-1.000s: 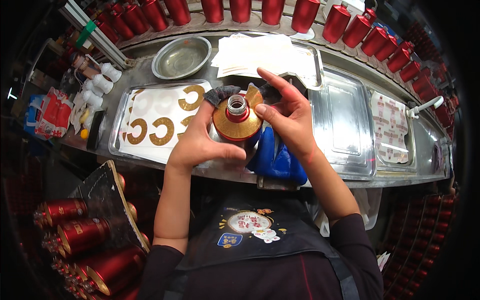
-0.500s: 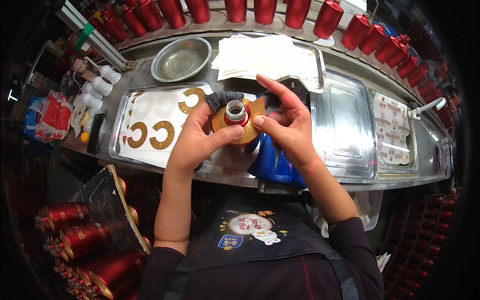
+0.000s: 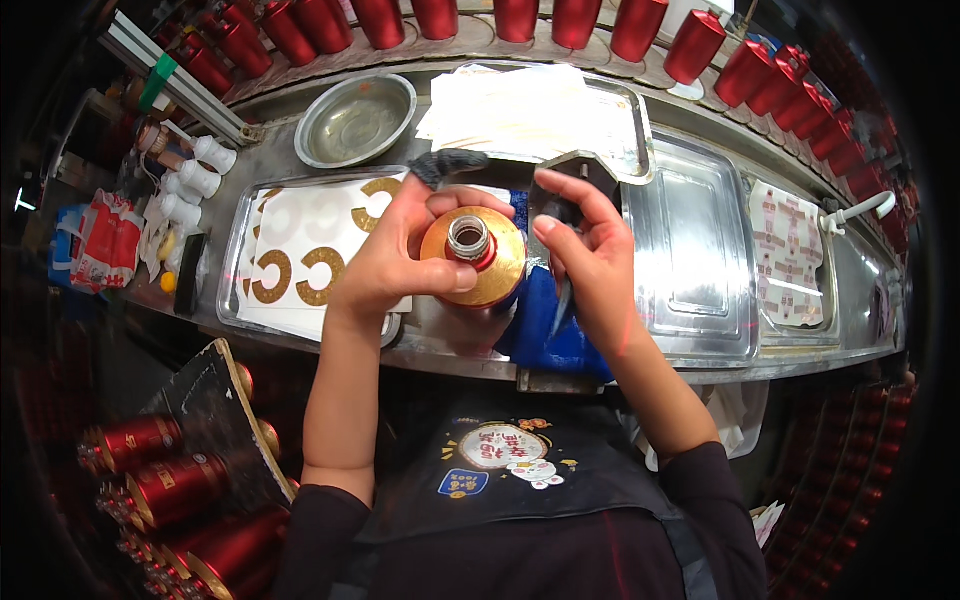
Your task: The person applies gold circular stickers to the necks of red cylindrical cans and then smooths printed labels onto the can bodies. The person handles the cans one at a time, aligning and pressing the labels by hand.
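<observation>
My left hand (image 3: 385, 265) is closed around a red bottle (image 3: 497, 272) with a gold shoulder, its thumb lying across the gold beside the clear, uncapped neck. A dark cover sits on one fingertip of that hand. The bottle's mouth tips up toward me, and most of its body is hidden below. My right hand (image 3: 597, 262) hovers just right of the bottle, not touching it, thumb and fingers apart. Left of the bottle, a white sheet (image 3: 300, 240) carries several C-shaped gold stickers (image 3: 320, 277). Under my right hand lies a blue cloth-like piece (image 3: 540, 345).
A metal bowl (image 3: 357, 122) and a tray with stacked white papers (image 3: 505, 105) stand behind. A bare metal tray (image 3: 690, 330) lies at right, near a patterned sheet (image 3: 787, 255). Red bottles (image 3: 575, 22) line the conveyor at the back; more (image 3: 180, 490) stand lower left.
My right hand has come off the bottle's shoulder to the right. The gold flap that stuck out there now lies flat around the neck. The bottles on the conveyor have shifted right.
</observation>
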The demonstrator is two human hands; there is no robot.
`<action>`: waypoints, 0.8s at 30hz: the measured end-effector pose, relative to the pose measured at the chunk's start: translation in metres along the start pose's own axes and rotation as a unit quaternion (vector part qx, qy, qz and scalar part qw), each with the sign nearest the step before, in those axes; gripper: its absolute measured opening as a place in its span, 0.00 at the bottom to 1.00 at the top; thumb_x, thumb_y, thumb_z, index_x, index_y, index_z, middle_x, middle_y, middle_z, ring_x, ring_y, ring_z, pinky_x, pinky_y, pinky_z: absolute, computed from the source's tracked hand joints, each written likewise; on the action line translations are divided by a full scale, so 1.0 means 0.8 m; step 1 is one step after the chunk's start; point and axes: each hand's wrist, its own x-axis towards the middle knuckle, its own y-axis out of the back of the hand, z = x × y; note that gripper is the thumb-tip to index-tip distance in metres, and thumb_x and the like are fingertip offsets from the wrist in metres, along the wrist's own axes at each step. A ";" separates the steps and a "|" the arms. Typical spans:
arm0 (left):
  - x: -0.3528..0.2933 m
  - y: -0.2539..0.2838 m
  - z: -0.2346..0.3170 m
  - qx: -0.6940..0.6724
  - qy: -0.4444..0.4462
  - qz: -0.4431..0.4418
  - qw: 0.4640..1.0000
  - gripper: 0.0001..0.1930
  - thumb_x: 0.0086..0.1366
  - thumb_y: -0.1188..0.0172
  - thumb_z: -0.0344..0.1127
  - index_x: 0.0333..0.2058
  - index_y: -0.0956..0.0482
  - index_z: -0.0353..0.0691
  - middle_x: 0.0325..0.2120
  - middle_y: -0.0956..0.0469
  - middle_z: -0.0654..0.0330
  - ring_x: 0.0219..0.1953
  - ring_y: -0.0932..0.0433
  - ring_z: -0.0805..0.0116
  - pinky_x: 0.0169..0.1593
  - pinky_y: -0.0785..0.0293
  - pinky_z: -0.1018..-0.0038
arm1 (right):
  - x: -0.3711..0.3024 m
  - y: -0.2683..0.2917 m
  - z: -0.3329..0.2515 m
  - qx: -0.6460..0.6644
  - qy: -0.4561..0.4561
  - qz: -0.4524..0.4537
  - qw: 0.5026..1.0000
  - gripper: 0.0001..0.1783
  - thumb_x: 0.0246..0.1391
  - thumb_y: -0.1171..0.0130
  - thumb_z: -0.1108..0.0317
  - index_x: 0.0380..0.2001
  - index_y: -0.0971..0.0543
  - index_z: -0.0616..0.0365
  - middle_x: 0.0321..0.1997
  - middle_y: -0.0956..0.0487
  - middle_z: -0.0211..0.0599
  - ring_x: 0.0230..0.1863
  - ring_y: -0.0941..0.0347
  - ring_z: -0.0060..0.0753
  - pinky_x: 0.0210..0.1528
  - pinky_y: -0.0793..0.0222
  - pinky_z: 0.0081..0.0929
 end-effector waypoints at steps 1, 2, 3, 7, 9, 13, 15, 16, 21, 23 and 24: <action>0.003 0.005 0.003 -0.002 0.011 -0.043 0.999 0.43 0.47 0.26 0.32 0.60 0.39 0.31 0.56 0.26 0.47 0.58 0.24 0.61 0.64 0.29 0.66 | -0.006 0.001 -0.002 -0.012 -0.038 0.022 0.999 0.25 0.59 0.39 0.74 0.60 0.27 0.65 0.39 0.23 0.26 0.26 0.33 0.08 0.29 0.37 0.10; 0.002 0.006 0.006 0.004 0.017 -0.051 0.999 0.43 0.47 0.25 0.35 0.60 0.37 0.30 0.56 0.26 0.48 0.58 0.24 0.61 0.64 0.30 0.66 | -0.013 0.000 -0.004 -0.007 -0.064 0.011 0.998 0.25 0.59 0.39 0.73 0.59 0.26 0.64 0.37 0.24 0.25 0.25 0.35 0.08 0.27 0.39 0.10; 0.000 0.006 0.008 0.021 0.010 -0.036 0.999 0.43 0.48 0.25 0.36 0.61 0.36 0.30 0.56 0.25 0.49 0.58 0.24 0.62 0.64 0.30 0.66 | -0.019 0.000 -0.006 -0.003 -0.041 -0.024 0.999 0.24 0.60 0.39 0.72 0.59 0.26 0.64 0.34 0.24 0.23 0.24 0.37 0.07 0.26 0.41 0.10; -0.026 -0.015 0.008 0.074 0.011 0.060 0.995 0.40 0.53 0.26 0.37 0.63 0.33 0.33 0.54 0.24 0.55 0.56 0.24 0.66 0.62 0.30 0.69 | -0.025 -0.002 -0.011 0.017 -0.037 -0.065 0.997 0.22 0.58 0.36 0.72 0.55 0.24 0.62 0.43 0.22 0.23 0.25 0.39 0.04 0.26 0.44 0.09; -0.036 -0.027 0.003 0.111 0.013 0.099 0.989 0.37 0.55 0.27 0.36 0.62 0.31 0.34 0.53 0.23 0.56 0.55 0.24 0.69 0.61 0.29 0.70 | -0.018 -0.002 -0.010 -0.049 -0.035 -0.083 0.995 0.22 0.57 0.34 0.72 0.54 0.24 0.62 0.45 0.23 0.24 0.26 0.38 0.04 0.27 0.43 0.08; -0.040 -0.034 -0.001 0.085 0.030 0.127 0.988 0.30 0.57 0.29 0.34 0.58 0.27 0.34 0.50 0.21 0.59 0.53 0.23 0.72 0.59 0.28 0.72 | -0.003 -0.003 -0.007 0.063 -0.058 -0.111 0.990 0.20 0.57 0.33 0.72 0.51 0.25 0.62 0.48 0.22 0.33 0.33 0.23 0.11 0.30 0.29 0.10; -0.038 -0.035 0.000 0.094 0.025 0.125 0.987 0.30 0.57 0.30 0.34 0.58 0.27 0.34 0.49 0.21 0.59 0.53 0.23 0.72 0.58 0.28 0.73 | -0.001 -0.001 -0.008 0.043 -0.074 -0.110 0.990 0.19 0.57 0.33 0.71 0.50 0.25 0.62 0.48 0.22 0.33 0.34 0.23 0.11 0.30 0.29 0.10; -0.038 -0.035 0.000 0.098 0.024 0.125 0.987 0.30 0.57 0.30 0.34 0.58 0.27 0.34 0.49 0.21 0.59 0.52 0.23 0.72 0.58 0.28 0.73 | -0.002 -0.001 -0.008 0.025 -0.087 -0.105 0.990 0.19 0.57 0.33 0.71 0.50 0.25 0.62 0.48 0.22 0.33 0.34 0.23 0.11 0.30 0.30 0.10; -0.037 -0.039 -0.001 0.090 0.012 0.130 0.987 0.30 0.57 0.30 0.35 0.58 0.27 0.35 0.49 0.21 0.59 0.52 0.23 0.72 0.58 0.28 0.73 | -0.007 -0.003 -0.005 0.022 -0.076 -0.098 0.992 0.18 0.58 0.34 0.70 0.49 0.25 0.62 0.45 0.22 0.31 0.33 0.25 0.10 0.32 0.29 0.11; -0.037 -0.040 -0.002 0.083 0.014 0.137 0.987 0.30 0.57 0.30 0.35 0.58 0.27 0.35 0.49 0.22 0.59 0.52 0.23 0.72 0.58 0.28 0.73 | -0.006 -0.006 -0.002 0.007 -0.056 -0.093 0.994 0.17 0.58 0.35 0.70 0.49 0.25 0.62 0.42 0.23 0.29 0.32 0.27 0.10 0.32 0.30 0.12; -0.037 -0.040 -0.002 0.080 0.020 0.139 0.987 0.30 0.57 0.30 0.36 0.58 0.27 0.35 0.49 0.22 0.59 0.52 0.23 0.72 0.58 0.28 0.73 | -0.005 -0.007 -0.001 0.015 -0.049 -0.094 0.994 0.17 0.59 0.35 0.70 0.49 0.25 0.62 0.40 0.23 0.28 0.31 0.27 0.09 0.31 0.31 0.12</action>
